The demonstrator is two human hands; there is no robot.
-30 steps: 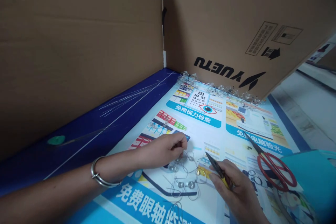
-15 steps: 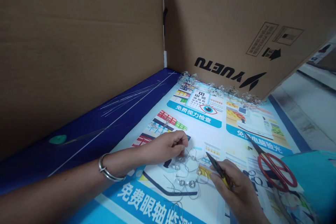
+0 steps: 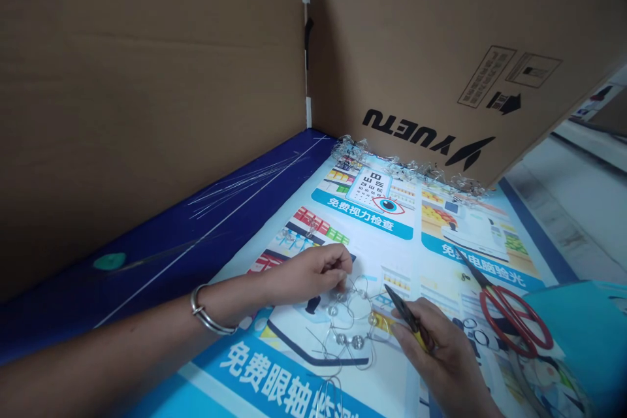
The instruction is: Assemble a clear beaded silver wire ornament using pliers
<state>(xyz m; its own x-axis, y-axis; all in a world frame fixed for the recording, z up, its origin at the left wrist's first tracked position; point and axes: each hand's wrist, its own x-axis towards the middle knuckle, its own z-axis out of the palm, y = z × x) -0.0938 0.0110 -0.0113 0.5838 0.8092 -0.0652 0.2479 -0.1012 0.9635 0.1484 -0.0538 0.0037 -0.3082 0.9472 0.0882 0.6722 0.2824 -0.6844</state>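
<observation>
A ring of thin wire strung with clear beads [image 3: 357, 341] lies over the printed sheet, its loose wire ends sticking out around it. My left hand [image 3: 329, 268] has its fingers pinched together at the upper left of this beaded wire ring. What exactly sits between those fingertips is hidden, but the ring's wire runs into them. To the right, my right hand [image 3: 443, 346] is wrapped around pliers [image 3: 409, 315] with yellow-and-dark handles. Their dark jaws look closed and point up and left, apart from the beads.
Red-handled scissors [image 3: 514, 317] lie at the right, beside a turquoise item [image 3: 582, 326]. Finished-looking wire-and-bead pieces [image 3: 416, 170] line the foot of the cardboard wall [image 3: 416, 46]. Straight wires [image 3: 245, 183] and a green lump [image 3: 110, 261] rest on the blue surface at left.
The beaded wire ring has shifted very slightly beneath my left fingers. Both hands keep nearly the same place and grip, and the pliers stay where they were.
</observation>
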